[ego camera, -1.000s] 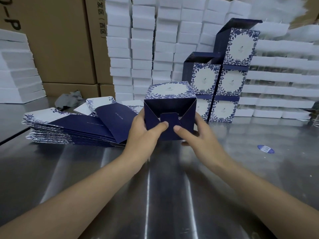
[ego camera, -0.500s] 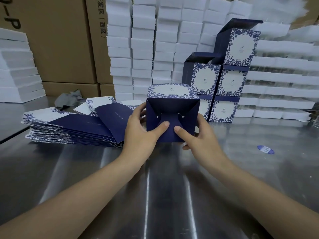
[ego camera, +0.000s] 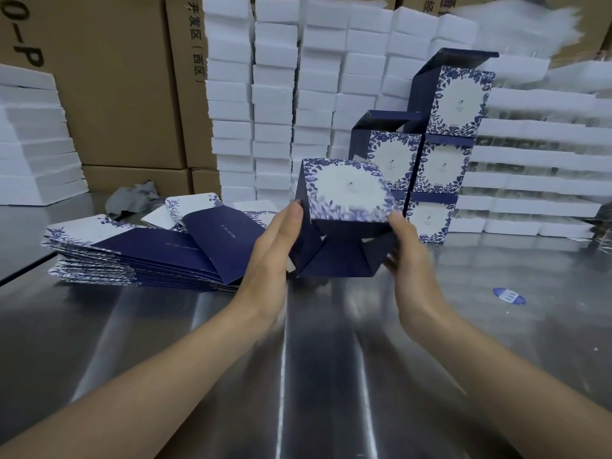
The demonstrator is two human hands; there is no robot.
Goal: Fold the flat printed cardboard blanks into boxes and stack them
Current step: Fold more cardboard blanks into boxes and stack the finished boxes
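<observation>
A folded blue-and-white floral box (ego camera: 346, 193) is held above the steel table (ego camera: 331, 376), tilted so its printed face points up and its closed navy bottom flaps face me. My left hand (ego camera: 275, 240) lies flat against its left side with fingers straight. My right hand (ego camera: 409, 250) grips its right side, thumb on the printed edge and fingers curled behind. A pile of flat printed blanks (ego camera: 139, 256) lies to the left. Several finished boxes (ego camera: 440, 167) stand stacked behind, the top ones with lids open.
White foam blocks (ego camera: 275, 94) are stacked high along the back and right, with more foam (ego camera: 33, 144) at far left. Brown cartons (ego camera: 116, 77) stand behind. A grey rag (ego camera: 135, 197) lies behind the blanks. A blue oval sticker (ego camera: 509, 295) lies on the table at right.
The box has been lifted and tipped, bringing its printed face into view. My thumbs have left the bottom flap, which is now tucked shut, and both hands have moved to the box's sides.
</observation>
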